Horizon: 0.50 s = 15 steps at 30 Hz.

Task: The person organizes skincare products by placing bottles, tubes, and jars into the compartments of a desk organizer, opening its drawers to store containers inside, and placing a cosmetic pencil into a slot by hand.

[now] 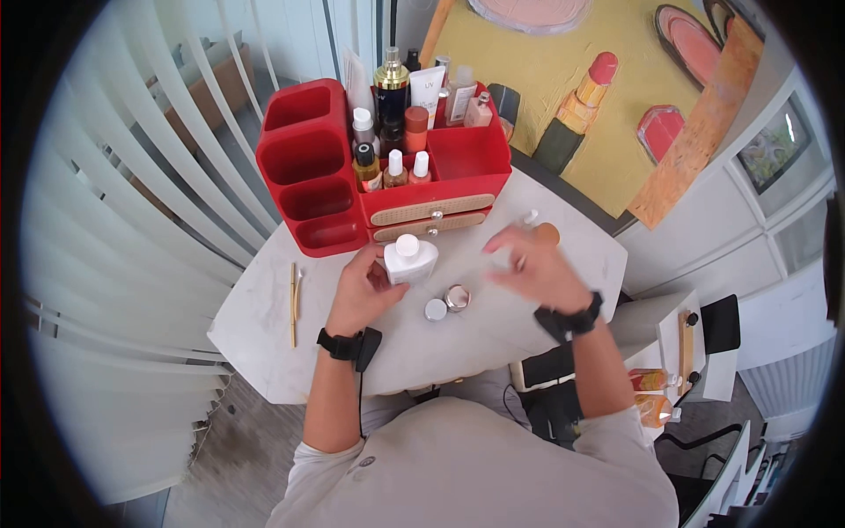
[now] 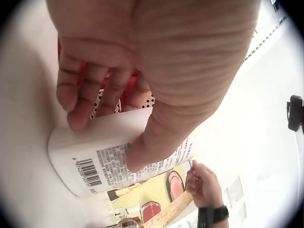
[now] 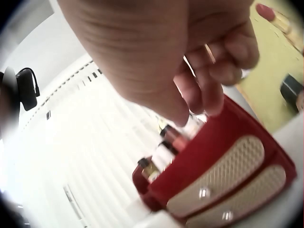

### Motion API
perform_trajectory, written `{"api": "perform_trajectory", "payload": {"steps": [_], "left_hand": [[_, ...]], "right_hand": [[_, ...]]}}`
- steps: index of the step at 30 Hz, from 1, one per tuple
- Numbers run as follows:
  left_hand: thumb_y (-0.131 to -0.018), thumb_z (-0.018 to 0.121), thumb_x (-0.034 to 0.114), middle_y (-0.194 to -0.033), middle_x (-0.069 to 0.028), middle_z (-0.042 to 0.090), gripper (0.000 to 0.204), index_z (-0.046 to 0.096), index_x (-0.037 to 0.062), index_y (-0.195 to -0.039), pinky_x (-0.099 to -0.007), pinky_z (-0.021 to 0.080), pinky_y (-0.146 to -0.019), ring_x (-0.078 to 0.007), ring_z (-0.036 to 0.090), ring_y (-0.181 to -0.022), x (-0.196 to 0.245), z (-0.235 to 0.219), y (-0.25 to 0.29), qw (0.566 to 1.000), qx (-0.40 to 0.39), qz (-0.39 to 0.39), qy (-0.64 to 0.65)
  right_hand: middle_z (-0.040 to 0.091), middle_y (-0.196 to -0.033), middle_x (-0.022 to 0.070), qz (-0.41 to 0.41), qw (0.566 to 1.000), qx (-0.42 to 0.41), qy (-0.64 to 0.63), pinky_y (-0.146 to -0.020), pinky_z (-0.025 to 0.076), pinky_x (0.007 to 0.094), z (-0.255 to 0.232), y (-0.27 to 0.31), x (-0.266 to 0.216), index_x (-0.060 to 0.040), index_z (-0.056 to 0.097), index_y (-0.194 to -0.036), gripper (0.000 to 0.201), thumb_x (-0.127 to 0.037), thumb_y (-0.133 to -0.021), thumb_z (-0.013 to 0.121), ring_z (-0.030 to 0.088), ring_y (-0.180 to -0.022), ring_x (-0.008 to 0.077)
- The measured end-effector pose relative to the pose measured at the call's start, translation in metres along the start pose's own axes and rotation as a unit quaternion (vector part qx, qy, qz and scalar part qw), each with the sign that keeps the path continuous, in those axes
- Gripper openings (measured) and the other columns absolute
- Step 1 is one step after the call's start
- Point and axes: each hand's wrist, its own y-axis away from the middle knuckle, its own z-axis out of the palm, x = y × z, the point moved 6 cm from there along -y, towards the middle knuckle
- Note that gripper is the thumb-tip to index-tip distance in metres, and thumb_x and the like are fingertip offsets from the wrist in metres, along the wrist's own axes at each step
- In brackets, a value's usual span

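My left hand (image 1: pixel 356 290) grips a white bottle (image 1: pixel 412 267) with a round white cap, just in front of the red organizer (image 1: pixel 321 189). In the left wrist view its thumb presses the printed side of the bottle (image 2: pixel 71 142), with the fingers along the other side. My right hand (image 1: pixel 539 273), blurred, hovers to the right of the bottle, thumb and index apart. The right wrist view shows its fingers (image 3: pixel 204 90) loosely bent, nothing clearly held. Between the hands lie a small white-topped round item (image 1: pixel 436 310) and a shiny round jar (image 1: pixel 458 297).
Several bottles and tubes fill the organizer's middle, above two woven drawers (image 1: pixel 431 214). Thin sticks (image 1: pixel 294 308) lie on the left of the white table (image 1: pixel 255 343). A white-capped item (image 1: pixel 530 216) and a brown round item (image 1: pixel 547 234) are beyond the right hand.
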Motion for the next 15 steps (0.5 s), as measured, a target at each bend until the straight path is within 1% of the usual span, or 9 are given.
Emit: {"api": "perform_trajectory", "payload": {"steps": [1, 2, 3, 5, 9, 11, 12, 14, 15], "left_hand": [[-0.076, 0.088, 0.0, -0.093, 0.0012, 0.068, 0.05, 0.066, 0.0041, -0.121, -0.0235, 0.051, -0.069, -0.0063, 0.061, -0.077, 0.0, 0.0, 0.0, 1.0, 0.0, -0.002, -0.002], [-0.077, 0.087, 0.0, -0.092, 0.0013, 0.068, 0.05, 0.066, 0.0042, -0.122, -0.0232, 0.05, -0.069, -0.006, 0.061, -0.077, -0.001, 0.0, 0.0, 1.0, -0.005, -0.009, 0.013], [-0.078, 0.087, 0.001, -0.091, 0.0014, 0.068, 0.05, 0.065, 0.0042, -0.122, -0.0229, 0.05, -0.069, -0.0056, 0.061, -0.077, -0.001, 0.001, 0.0, 0.999, -0.01, -0.017, 0.028], [-0.078, 0.087, 0.001, -0.089, 0.0018, 0.068, 0.05, 0.065, 0.0041, -0.122, -0.0226, 0.05, -0.069, -0.0053, 0.061, -0.076, -0.003, 0.001, 0.001, 0.999, -0.016, -0.027, 0.028], [-0.078, 0.088, 0.002, -0.086, 0.0031, 0.066, 0.049, 0.065, 0.0036, -0.122, -0.0218, 0.049, -0.068, -0.0044, 0.06, -0.075, -0.006, -0.001, 0.001, 0.998, -0.012, -0.031, 0.045], [-0.078, 0.088, 0.002, -0.086, 0.0032, 0.066, 0.049, 0.065, 0.0036, -0.122, -0.0218, 0.049, -0.068, -0.0044, 0.059, -0.075, -0.005, -0.001, 0.0, 0.999, -0.01, -0.026, 0.038], [-0.078, 0.088, 0.002, -0.086, 0.0032, 0.065, 0.049, 0.065, 0.0037, -0.122, -0.0218, 0.049, -0.068, -0.0045, 0.059, -0.075, -0.005, 0.0, 0.001, 0.999, -0.009, -0.028, 0.035], [-0.079, 0.088, 0.002, -0.086, 0.003, 0.065, 0.048, 0.065, 0.0038, -0.121, -0.022, 0.049, -0.068, -0.0046, 0.059, -0.075, -0.006, 0.0, 0.001, 0.999, -0.008, -0.027, 0.044], [-0.079, 0.088, 0.002, -0.085, 0.0028, 0.065, 0.048, 0.065, 0.0039, -0.121, -0.0223, 0.049, -0.068, -0.0047, 0.059, -0.075, -0.006, 0.001, 0.001, 0.998, -0.008, -0.029, 0.052]], "right_hand": [[0.069, -0.119, 0.0032, -0.092, 0.995, 0.022, 0.029, -0.081, 0.052, 0.0327, 0.025, 0.011, -0.005, -0.0108, 0.072, -0.117, 0.037, -0.016, -0.084, 0.088, 0.065, -0.095, 0.0173], [0.067, -0.126, 0.0042, -0.184, 0.98, 0.046, 0.057, -0.092, 0.054, 0.0366, 0.046, 0.019, -0.01, -0.0123, 0.071, -0.12, 0.044, -0.019, -0.081, 0.09, 0.067, -0.109, 0.0228], [0.067, -0.126, 0.0042, -0.183, 0.981, 0.048, 0.054, -0.092, 0.054, 0.0366, 0.058, 0.021, -0.015, -0.0123, 0.071, -0.12, 0.044, -0.019, -0.081, 0.09, 0.067, -0.109, 0.0228], [0.066, -0.129, 0.0032, -0.227, 0.963, 0.013, 0.146, -0.108, 0.047, 0.0452, 0.084, 0.026, -0.028, -0.0132, 0.072, -0.121, 0.047, -0.022, -0.079, 0.09, 0.061, -0.123, 0.0294], [0.067, -0.129, 0.0035, -0.222, 0.965, 0.014, 0.135, -0.11, 0.045, 0.0454, 0.11, 0.017, -0.005, -0.0147, 0.073, -0.123, 0.047, -0.022, -0.079, 0.088, 0.061, -0.123, 0.0281], [0.067, -0.13, 0.0044, -0.195, 0.969, -0.005, 0.152, -0.108, 0.046, 0.0452, 0.109, 0.013, 0.004, -0.0133, 0.072, -0.124, 0.044, -0.019, -0.082, 0.086, 0.061, -0.123, 0.0285], [0.067, -0.13, 0.0044, -0.198, 0.968, -0.003, 0.155, -0.108, 0.046, 0.0452, 0.107, 0.012, 0.009, -0.0133, 0.072, -0.124, 0.044, -0.019, -0.082, 0.086, 0.061, -0.123, 0.0285], [0.067, -0.126, 0.0055, -0.166, 0.981, -0.009, 0.096, -0.107, 0.047, 0.0456, 0.099, 0.01, 0.016, -0.0111, 0.072, -0.123, 0.043, -0.017, -0.083, 0.085, 0.061, -0.121, 0.0295], [0.067, -0.126, 0.0055, -0.167, 0.981, -0.007, 0.1, -0.107, 0.047, 0.0456, 0.094, 0.014, 0.017, -0.0111, 0.072, -0.123, 0.043, -0.017, -0.083, 0.085, 0.061, -0.121, 0.0295]]}}
